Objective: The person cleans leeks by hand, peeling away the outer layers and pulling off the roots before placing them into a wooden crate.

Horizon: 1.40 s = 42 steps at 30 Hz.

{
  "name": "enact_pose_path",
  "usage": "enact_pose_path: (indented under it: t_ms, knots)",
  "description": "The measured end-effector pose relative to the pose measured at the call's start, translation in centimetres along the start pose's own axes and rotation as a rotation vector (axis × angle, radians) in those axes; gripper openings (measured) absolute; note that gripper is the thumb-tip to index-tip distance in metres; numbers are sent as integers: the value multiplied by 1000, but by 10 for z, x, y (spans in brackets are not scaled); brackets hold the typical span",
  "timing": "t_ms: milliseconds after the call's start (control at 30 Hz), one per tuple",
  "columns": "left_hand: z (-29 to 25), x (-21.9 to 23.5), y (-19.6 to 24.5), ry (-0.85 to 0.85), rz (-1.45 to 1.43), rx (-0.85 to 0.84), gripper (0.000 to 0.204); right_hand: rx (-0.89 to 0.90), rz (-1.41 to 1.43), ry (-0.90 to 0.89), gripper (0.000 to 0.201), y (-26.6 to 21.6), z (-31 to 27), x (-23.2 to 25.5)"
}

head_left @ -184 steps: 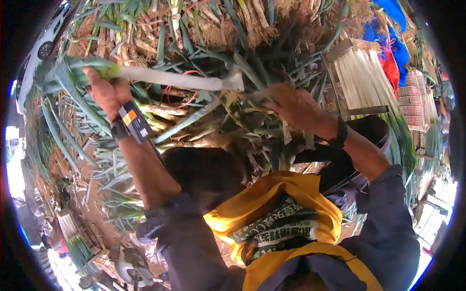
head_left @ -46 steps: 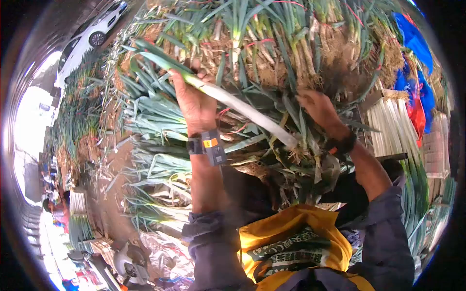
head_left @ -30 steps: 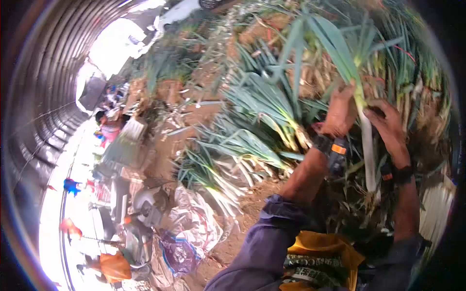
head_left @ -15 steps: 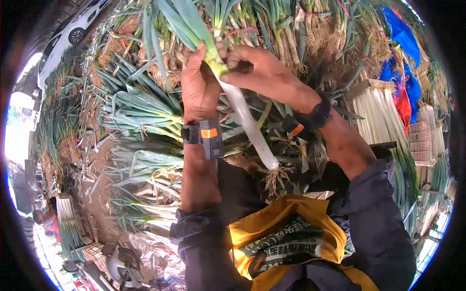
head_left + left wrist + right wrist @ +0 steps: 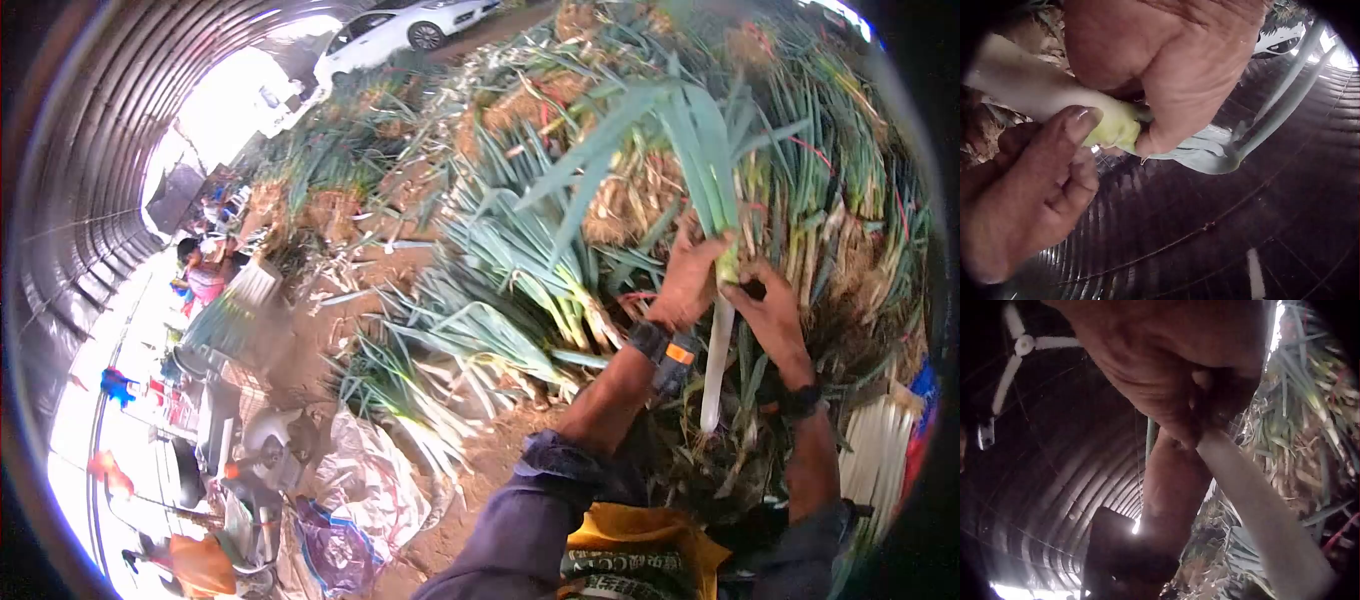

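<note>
A long green onion with a white shank (image 5: 717, 370) and drooping green leaves stands nearly upright before me in the head view. My left hand (image 5: 690, 275) grips it where white turns to green. Just below, my right hand (image 5: 775, 315) pinches the neck with thumb and fingers. In the left wrist view, the right thumb presses on the pale yellow-green neck (image 5: 1116, 128), close beside the left fingers. The right wrist view shows the bare white shank (image 5: 1260, 512) running down from under my right hand (image 5: 1166, 356), whose fingertips are mostly hidden there.
Several trimmed green onions (image 5: 480, 345) lie in piles on the soil to the left. Untrimmed bunches with roots (image 5: 640, 195) stand behind. A white bundle (image 5: 870, 455) sits at right. A crumpled plastic sack (image 5: 375, 480) lies lower left, and a white car (image 5: 400, 35) is far back.
My right hand has moved from down by the roots up to the onion's neck, beside my left hand. The head view swings left and right between frames. The onion now hangs straighter.
</note>
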State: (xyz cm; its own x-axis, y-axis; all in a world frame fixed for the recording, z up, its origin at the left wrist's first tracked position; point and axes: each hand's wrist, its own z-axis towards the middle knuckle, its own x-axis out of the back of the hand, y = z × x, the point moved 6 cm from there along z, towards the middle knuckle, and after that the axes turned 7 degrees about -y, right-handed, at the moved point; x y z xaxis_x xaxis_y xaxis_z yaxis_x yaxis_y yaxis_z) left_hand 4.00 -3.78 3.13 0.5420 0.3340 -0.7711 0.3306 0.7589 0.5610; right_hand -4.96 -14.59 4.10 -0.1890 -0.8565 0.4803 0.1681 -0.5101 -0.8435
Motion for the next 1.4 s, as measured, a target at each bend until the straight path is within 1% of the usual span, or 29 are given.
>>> enact_pose_path:
  t_ms: [33,67,100,167,200,267,300,333,367,400,433,533,633,667,767,867,967,1000,1033,1067,1100,1133,1167,1200,1233,1267,1300,1367,1400]
  knots:
    - [1,2,-1,9,-15,-14,54,-10,-14,-20,38,-4,1,0]
    - [4,9,-4,-15,43,12,54,-100,-225,-61,35,-9,0,1]
    - [8,17,-10,-9,93,-2,54,-53,-322,-79,36,-15,0,-4]
    - [9,24,-8,72,241,-11,54,18,-517,-123,36,-20,-9,-17]
    - [9,20,-4,52,148,-6,54,60,-480,-10,36,-17,-10,-20]
    - [7,11,2,14,-46,1,56,168,-401,124,37,-13,0,-9]
    - [7,18,-4,7,-31,0,56,210,-363,186,37,-11,0,-4]
    - [10,26,-10,-5,-11,-1,57,101,-298,98,33,-3,0,-5]
    - [13,33,-15,-19,11,-1,58,141,-378,62,31,-9,-2,-9]
    - [11,35,-16,0,-21,-26,58,179,-458,22,28,-21,-6,-13]
    - [11,38,-15,27,21,-29,57,221,-542,-14,25,-30,-10,-17]
    - [15,49,0,98,160,-52,53,318,-613,-186,23,-39,-27,-34]
    - [13,48,11,80,141,-75,49,282,-420,-119,22,-24,-33,-34]
    - [12,43,14,95,160,-111,46,259,-263,-117,22,-21,-31,-31]
    - [14,44,18,131,162,-103,44,417,-347,-65,19,-36,-40,-25]
    - [20,80,17,231,162,-190,46,457,-105,-219,19,-68,-65,-24]
    - [7,99,56,290,1331,-395,47,107,82,122,20,-33,-84,22]
    - [2,105,56,253,1700,-421,49,26,152,192,21,-24,-92,44]
    - [5,122,51,251,1947,-335,43,-63,203,276,22,-14,-94,71]
    - [7,141,46,238,2208,-256,37,70,367,441,21,-26,-99,93]
    - [10,164,38,206,2451,-194,33,153,392,556,21,-47,-104,107]
    - [13,151,53,299,2239,-270,25,238,406,669,21,-66,-110,120]
    - [15,139,65,369,2018,-366,19,286,322,735,22,-81,-108,129]
    - [9,119,74,328,2051,-571,21,131,66,657,23,-78,-102,133]
    - [2,98,83,294,2086,-777,30,-34,-161,563,24,-68,-98,135]
    - [14,98,78,171,1237,-471,41,-44,-469,357,26,-48,-84,126]
    - [17,99,68,276,304,-393,52,-45,-761,132,28,-21,-75,107]
    - [20,99,62,309,316,-298,46,65,-815,-120,32,7,-81,70]
    - [21,94,61,299,314,-299,43,140,-714,-77,34,3,-82,56]
